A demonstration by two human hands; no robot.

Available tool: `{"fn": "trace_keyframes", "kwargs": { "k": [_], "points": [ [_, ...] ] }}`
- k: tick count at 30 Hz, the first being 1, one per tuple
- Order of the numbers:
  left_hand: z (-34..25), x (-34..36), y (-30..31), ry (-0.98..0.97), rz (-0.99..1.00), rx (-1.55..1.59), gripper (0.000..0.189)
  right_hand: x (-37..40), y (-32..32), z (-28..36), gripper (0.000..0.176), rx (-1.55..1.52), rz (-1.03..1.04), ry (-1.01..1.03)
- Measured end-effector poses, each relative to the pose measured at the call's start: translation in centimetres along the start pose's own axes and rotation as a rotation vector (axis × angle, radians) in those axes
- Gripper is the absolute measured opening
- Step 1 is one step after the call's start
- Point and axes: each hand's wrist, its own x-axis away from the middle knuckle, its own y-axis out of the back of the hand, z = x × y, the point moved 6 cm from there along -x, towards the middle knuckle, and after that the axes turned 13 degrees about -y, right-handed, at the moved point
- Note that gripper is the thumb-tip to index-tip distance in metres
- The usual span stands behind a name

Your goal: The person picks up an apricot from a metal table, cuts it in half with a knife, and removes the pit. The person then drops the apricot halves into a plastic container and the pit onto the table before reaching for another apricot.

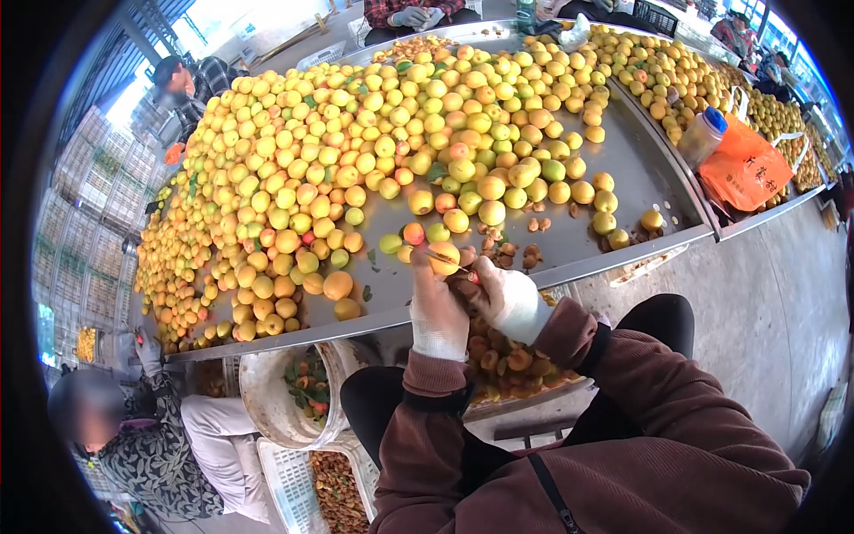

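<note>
Both of my hands wear white gloves and meet over the near edge of the metal table [569,262]. Between the fingers of my left hand [438,307] is a yellow-orange apricot [444,257]. My right hand [509,301] grips a small knife [472,277] with a red handle, its thin blade against the apricot. The fingertips partly hide both fruit and blade. Just beyond my hands lie loose apricots and several brown pits [505,250]. Below my hands, a container of halved apricots [520,362] is partly covered by my sleeves.
A large heap of apricots [294,169] covers much of the table. At right, an orange bag [745,165] and a plastic bottle [703,138] stand near a divider. A white bucket [258,396] and a crate of pits [294,485] are at lower left, beside a seated co-worker [151,454].
</note>
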Motion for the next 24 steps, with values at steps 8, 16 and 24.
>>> {"fn": "trace_keyframes", "kwargs": {
  "k": [8, 16, 24],
  "points": [
    [-1.0, -0.4, 0.0, 0.046, 0.000, 0.202, 0.043, -0.1, -0.2, 0.5, 0.033, -0.487, 0.207, -0.173],
    [-1.0, -0.2, 0.5, -0.100, 0.270, -0.112, 0.032, -0.2, 0.1, 0.2, 0.032, -0.614, 0.277, -0.213],
    [-0.1, 0.9, 0.2, 0.165, 0.113, -0.259, 0.031, -1.6, 4.7, 0.6, 0.040, -0.455, 0.033, -0.259]
  ]
}}
